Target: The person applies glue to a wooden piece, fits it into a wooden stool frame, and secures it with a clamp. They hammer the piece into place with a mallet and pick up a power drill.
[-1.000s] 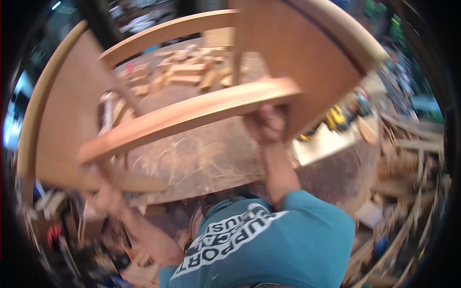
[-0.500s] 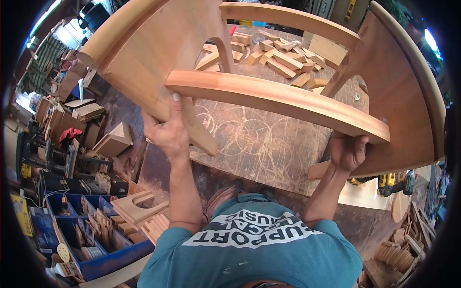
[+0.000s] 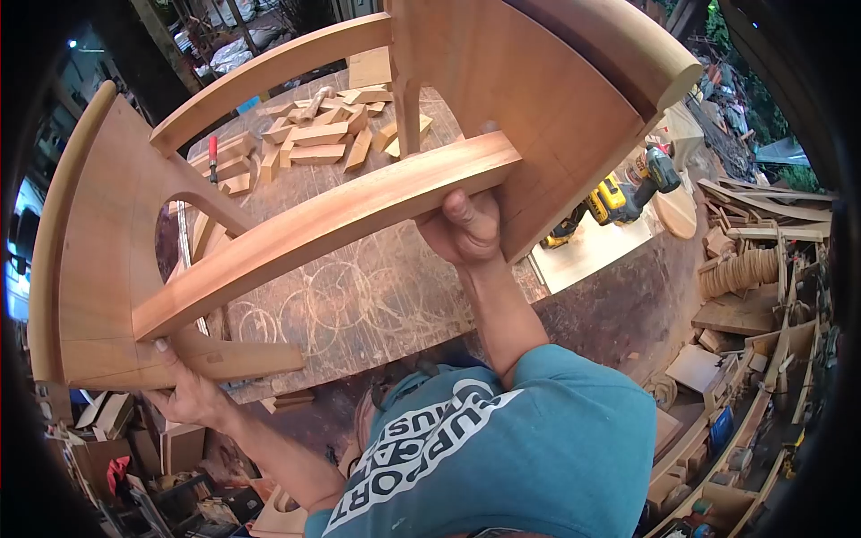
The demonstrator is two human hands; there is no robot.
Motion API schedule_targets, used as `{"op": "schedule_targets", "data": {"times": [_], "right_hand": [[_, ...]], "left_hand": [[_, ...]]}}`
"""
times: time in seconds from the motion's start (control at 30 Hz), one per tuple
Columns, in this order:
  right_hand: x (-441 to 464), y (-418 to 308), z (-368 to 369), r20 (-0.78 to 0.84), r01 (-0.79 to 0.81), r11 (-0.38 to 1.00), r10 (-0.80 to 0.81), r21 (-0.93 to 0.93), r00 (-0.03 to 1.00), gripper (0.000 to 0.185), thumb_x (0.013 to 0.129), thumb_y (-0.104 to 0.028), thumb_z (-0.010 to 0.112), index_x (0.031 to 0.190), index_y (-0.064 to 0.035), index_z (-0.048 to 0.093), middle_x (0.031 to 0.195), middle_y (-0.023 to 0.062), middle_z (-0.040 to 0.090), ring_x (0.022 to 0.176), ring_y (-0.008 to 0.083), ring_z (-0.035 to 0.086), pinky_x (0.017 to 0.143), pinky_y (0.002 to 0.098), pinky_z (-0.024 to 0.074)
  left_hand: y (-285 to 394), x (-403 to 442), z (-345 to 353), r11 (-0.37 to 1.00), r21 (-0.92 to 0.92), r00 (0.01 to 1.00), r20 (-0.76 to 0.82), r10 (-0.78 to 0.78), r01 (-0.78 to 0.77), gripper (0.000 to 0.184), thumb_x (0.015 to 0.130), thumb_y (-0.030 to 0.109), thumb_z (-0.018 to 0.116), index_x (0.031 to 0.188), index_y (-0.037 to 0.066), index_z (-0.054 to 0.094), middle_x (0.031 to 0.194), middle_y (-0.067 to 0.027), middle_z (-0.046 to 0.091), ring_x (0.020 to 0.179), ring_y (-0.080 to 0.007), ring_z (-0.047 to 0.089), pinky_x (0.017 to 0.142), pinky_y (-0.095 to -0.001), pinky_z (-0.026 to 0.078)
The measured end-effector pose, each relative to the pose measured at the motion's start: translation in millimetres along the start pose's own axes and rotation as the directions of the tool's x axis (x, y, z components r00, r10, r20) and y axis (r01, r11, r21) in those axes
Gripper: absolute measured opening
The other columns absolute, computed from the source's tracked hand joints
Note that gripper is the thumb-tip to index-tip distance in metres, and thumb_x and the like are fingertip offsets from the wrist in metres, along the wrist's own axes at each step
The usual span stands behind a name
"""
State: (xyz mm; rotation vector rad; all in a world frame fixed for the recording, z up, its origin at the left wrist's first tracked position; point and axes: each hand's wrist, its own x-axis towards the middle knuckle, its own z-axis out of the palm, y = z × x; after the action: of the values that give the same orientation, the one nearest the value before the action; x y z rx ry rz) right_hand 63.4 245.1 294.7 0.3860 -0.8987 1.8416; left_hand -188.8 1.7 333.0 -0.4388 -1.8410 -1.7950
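Observation:
A wooden furniture frame is held up over the workbench (image 3: 413,296), tilted with its left end lower. Its near curved rail (image 3: 314,235) runs between the left side panel (image 3: 103,251) and the right side panel (image 3: 547,117), both with rounded outer edges. At lower left, my left hand (image 3: 186,390) grips the left panel's lower edge, its thumb by the rail's end. My right hand (image 3: 466,229) is closed under the rail near the right panel, thumb against the rail's side. A second rail (image 3: 278,76) joins the panels farther off.
Several wood blocks (image 3: 323,134) lie piled at the bench's far side, near a red-handled clamp (image 3: 213,157). Yellow-and-black power drills (image 3: 614,199) rest on a pale board (image 3: 592,251) at right. Offcuts and a coil of rope (image 3: 749,272) crowd the right; clutter lies lower left.
The frame's left end has dropped and its right end has risen in view, with both hands still gripping it. The camera view has turned, bringing more of the right side into sight.

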Motion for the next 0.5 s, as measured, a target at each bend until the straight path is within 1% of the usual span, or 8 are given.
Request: {"op": "schedule_targets", "data": {"times": [0.1, 0.2, 0.3, 0.4, 0.5], "right_hand": [[0.6, -0.7, 1.8, -0.011, 0.019, 1.000, -0.019, -0.012, 1.000, 0.079, 0.089, -0.013, 0.070, 0.151, -0.0295, 0.023, 0.137, 0.0045, 0.053, 0.131, 0.0253, 0.049, 0.111, 0.0453, 0.0412], [0.1, 0.8, 4.4, -0.020, 0.061, 0.998, -0.062, -0.034, 0.998, 0.079, 0.090, -0.013, 0.069, 0.151, -0.0297, 0.022, 0.139, 0.0078, 0.051, 0.130, 0.0268, 0.050, 0.110, 0.0465, 0.0416], [-0.9, 0.2, -1.6, -0.007, 0.024, 0.999, -0.025, -0.040, 1.000, 0.072, 0.091, -0.014, 0.068, 0.149, -0.0237, 0.026, 0.139, 0.0099, 0.052, 0.130, 0.0272, 0.050, 0.110, 0.0473, 0.0417], [-2.7, 0.1, 2.7, -0.074, 0.004, 0.999, -0.008, -0.050, 0.997, 0.061, 0.090, -0.013, 0.067, 0.141, -0.0071, 0.033, 0.130, 0.0112, 0.050, 0.124, 0.0273, 0.051, 0.104, 0.0481, 0.0432], [0.2, 0.5, -2.9, 0.022, -0.001, 0.999, 0.002, -0.042, 1.000, 0.058, 0.092, -0.018, 0.067, 0.142, -0.0113, 0.038, 0.136, 0.0120, 0.054, 0.130, 0.0276, 0.050, 0.109, 0.0464, 0.0419]], "left_hand": [[3.9, -1.2, 1.9, 0.999, -0.038, 1.000, 0.005, -0.018, 0.018, 0.063, 0.082, 0.028, 0.082, 0.125, -0.009, 0.055, 0.120, -0.0175, 0.063, 0.100, -0.0214, 0.060, 0.088, -0.0351, 0.053], [-2.3, 0.4, 0.1, 1.000, -0.011, 1.000, -0.004, 0.012, -0.012, 0.064, 0.081, 0.029, 0.083, 0.125, -0.009, 0.055, 0.119, -0.0172, 0.063, 0.098, -0.0216, 0.061, 0.088, -0.0351, 0.053], [2.9, -1.3, 0.3, 1.000, -0.018, 1.000, 0.016, 0.009, -0.008, 0.065, 0.081, 0.029, 0.083, 0.125, -0.009, 0.055, 0.119, -0.0172, 0.063, 0.097, -0.0218, 0.061, 0.087, -0.0349, 0.054], [3.8, -1.8, 2.4, 1.000, -0.015, 1.000, -0.006, 0.014, -0.014, 0.046, 0.086, 0.019, 0.078, 0.119, -0.008, 0.060, 0.113, -0.0163, 0.065, 0.090, -0.0204, 0.063, 0.077, -0.0338, 0.057], [-4.3, 0.6, 1.4, 0.995, -0.100, 0.999, 0.008, 0.032, -0.031, 0.046, 0.086, 0.020, 0.078, 0.119, -0.008, 0.060, 0.114, -0.0166, 0.064, 0.092, -0.0207, 0.063, 0.078, -0.0335, 0.056]]}}
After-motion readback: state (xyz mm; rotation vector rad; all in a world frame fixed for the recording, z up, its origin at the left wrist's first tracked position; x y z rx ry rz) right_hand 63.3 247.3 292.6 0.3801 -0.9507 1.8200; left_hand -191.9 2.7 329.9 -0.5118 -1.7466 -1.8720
